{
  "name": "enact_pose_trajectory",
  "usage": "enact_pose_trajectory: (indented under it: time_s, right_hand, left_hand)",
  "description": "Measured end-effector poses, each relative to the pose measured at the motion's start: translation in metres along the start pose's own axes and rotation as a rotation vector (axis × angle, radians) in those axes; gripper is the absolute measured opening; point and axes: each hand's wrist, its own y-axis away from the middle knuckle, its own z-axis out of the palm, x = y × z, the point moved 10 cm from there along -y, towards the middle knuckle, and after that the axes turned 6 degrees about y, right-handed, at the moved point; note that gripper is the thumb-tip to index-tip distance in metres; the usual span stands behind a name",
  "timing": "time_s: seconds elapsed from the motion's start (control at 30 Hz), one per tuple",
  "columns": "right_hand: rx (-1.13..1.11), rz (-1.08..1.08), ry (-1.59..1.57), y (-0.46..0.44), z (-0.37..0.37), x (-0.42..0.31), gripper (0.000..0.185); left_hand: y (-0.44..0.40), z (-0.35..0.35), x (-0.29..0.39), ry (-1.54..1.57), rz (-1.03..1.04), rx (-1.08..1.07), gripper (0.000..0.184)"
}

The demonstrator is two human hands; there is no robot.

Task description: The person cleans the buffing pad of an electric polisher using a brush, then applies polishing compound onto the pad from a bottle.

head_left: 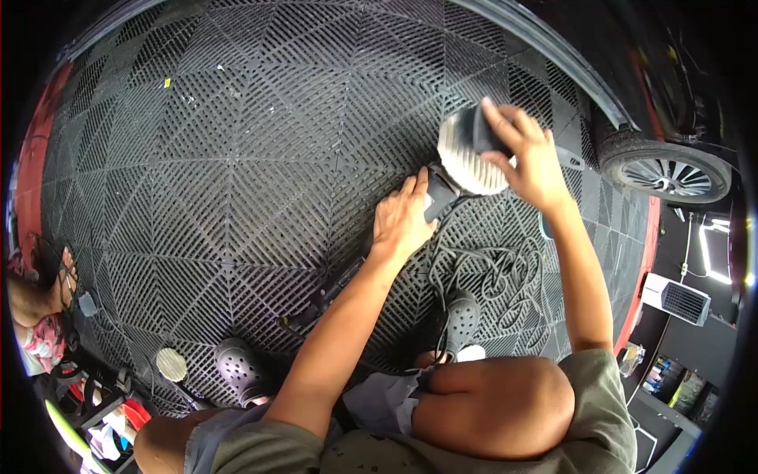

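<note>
My right hand [525, 154] is wrapped round a dark block-shaped tool [475, 129], partly blurred, above a round white ribbed pad [474, 170]. Just left of the pad, my left hand [403, 213] grips the grey and black body of a machine [440, 197] close to the floor. A dark cable [501, 276] leads off from near the machine and lies in loose coils below it. Whether the pad is fixed to the machine cannot be made out.
Grey slatted tiles [229, 158] cover the floor. A car wheel [667, 178] stands at the right. Another round pad tool [171, 365] lies at the lower left, near a dark clog [238, 367]. Another person's foot [65, 278] shows at the far left.
</note>
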Motion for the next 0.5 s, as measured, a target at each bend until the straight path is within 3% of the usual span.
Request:
enact_pose_trajectory:
  time_s: [0.1,0.23,0.3,0.4,0.5]
  right_hand:
    - [-0.044,-0.107,0.037,0.026,0.021,-0.029,0.075]
    - [-0.011,0.120,0.131,0.014,0.037,0.053,0.074]
    - [0.009,0.110,0.173,0.008,0.032,0.056,0.073]
    - [0.066,0.030,0.099,0.006,0.008,0.017,0.074]
    - [-0.067,-0.071,0.103,0.023,0.021,-0.035,0.073]
  left_hand:
    - [0.000,-0.005,-0.001,0.033,0.015,0.004,0.095]
    - [0.003,0.003,0.004,-0.021,0.026,0.020,0.094]
    - [0.002,0.001,0.005,-0.033,0.034,0.045,0.093]
    - [-0.001,0.000,0.002,-0.012,0.004,0.030,0.093]
    - [0.005,0.006,0.003,-0.037,0.022,0.022,0.093]
